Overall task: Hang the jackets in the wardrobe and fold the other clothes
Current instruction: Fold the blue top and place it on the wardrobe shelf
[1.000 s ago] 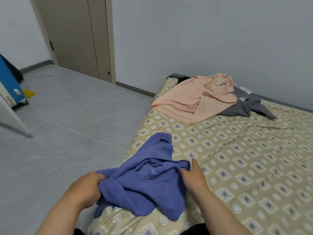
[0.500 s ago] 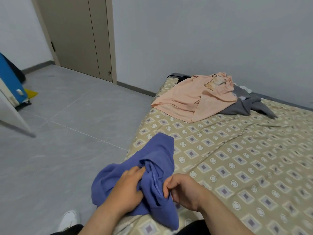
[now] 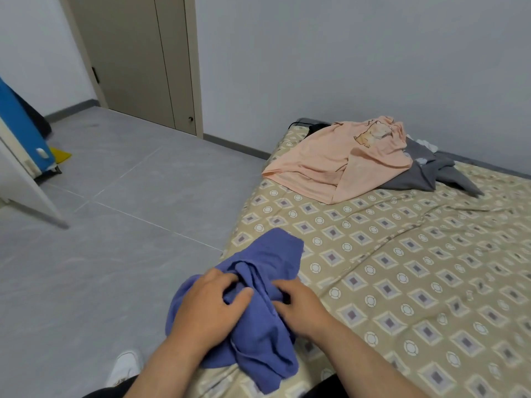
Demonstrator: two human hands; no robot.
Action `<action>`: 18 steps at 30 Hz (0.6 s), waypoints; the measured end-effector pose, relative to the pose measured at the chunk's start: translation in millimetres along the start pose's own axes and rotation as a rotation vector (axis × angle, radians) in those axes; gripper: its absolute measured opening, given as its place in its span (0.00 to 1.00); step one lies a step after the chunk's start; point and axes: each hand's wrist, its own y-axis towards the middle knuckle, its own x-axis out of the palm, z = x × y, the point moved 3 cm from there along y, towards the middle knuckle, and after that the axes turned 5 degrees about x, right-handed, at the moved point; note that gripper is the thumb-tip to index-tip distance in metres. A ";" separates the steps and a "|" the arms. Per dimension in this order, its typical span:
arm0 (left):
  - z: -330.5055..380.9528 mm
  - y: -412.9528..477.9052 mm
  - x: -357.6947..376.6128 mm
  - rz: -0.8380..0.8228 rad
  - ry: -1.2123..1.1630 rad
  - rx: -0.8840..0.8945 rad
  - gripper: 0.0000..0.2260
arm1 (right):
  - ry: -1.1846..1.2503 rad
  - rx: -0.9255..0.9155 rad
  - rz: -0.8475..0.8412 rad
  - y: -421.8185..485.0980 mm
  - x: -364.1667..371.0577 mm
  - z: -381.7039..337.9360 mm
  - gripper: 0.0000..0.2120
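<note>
The left hand (image 3: 207,307) and right hand (image 3: 300,307) grip the bunched blue garment (image 3: 267,254), fingers curled (right fingertips hidden in folds). The print on the peach shirt (image 3: 330,162) is unreadable.

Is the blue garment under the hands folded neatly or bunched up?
Bunched up. The blue garment lies in irregular ridges with no flat layers; the left hand and right hand grip it.
</note>
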 end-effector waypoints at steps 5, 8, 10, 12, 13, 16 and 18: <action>4.9 -5.3 9.8 -0.146 -0.016 -0.053 0.06 | 0.367 0.143 0.081 -2.3 -20.6 6.2 0.15; -3.5 -2.7 3.0 0.003 -0.075 -0.099 0.11 | 0.567 0.221 0.194 -5.1 -33.5 10.8 0.16; -4.9 -1.2 -8.9 0.119 -0.147 -0.092 0.11 | 0.645 0.280 0.304 -7.0 -41.3 17.2 0.22; -3.0 -3.7 -25.6 0.250 -0.276 -0.087 0.19 | 0.680 0.315 0.430 -13.2 -51.3 20.1 0.19; -2.7 -6.7 -33.6 0.315 -0.356 -0.106 0.24 | 0.707 0.324 0.483 -19.0 -56.8 18.9 0.15; -4.2 -15.3 -44.9 0.445 -0.540 -0.199 0.24 | 0.703 0.288 0.578 -34.2 -67.5 13.5 0.16; -8.5 -17.7 -44.3 0.475 -0.601 -0.262 0.17 | 0.668 0.257 0.619 -42.2 -69.6 7.4 0.17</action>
